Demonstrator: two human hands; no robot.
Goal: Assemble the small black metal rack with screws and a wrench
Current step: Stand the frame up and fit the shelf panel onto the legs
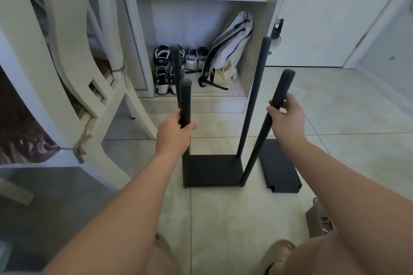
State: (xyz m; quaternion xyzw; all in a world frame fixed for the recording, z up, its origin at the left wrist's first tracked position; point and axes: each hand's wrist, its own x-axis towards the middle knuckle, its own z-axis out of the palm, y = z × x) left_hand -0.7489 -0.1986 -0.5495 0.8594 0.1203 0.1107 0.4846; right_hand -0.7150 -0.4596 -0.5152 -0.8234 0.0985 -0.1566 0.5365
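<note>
I am facing a tall white open-fronted wooden cupboard (178, 24). Inside it, on its bottom board, navy-and-white sneakers (161, 54) are sitting at the back. Black-and-white sneakers (162, 80) are sitting in front of them, all towards its left side. A white and cream fabric backpack with black straps (230, 47) is leaning against the cupboard's right inner wall. Left of the cupboard, a cream-painted wooden chair (67, 51) is standing, nearer to me. Right of the cupboard, a plain white door (324, 18) is showing, and a small black fitting (279, 25) is jutting out just beside the cupboard's right edge. Pale glossy floor tiles (335, 118) are spreading out in front of the cupboard. A grey cardboard piece (318, 219) is lying on them, well to the front and right.
</note>
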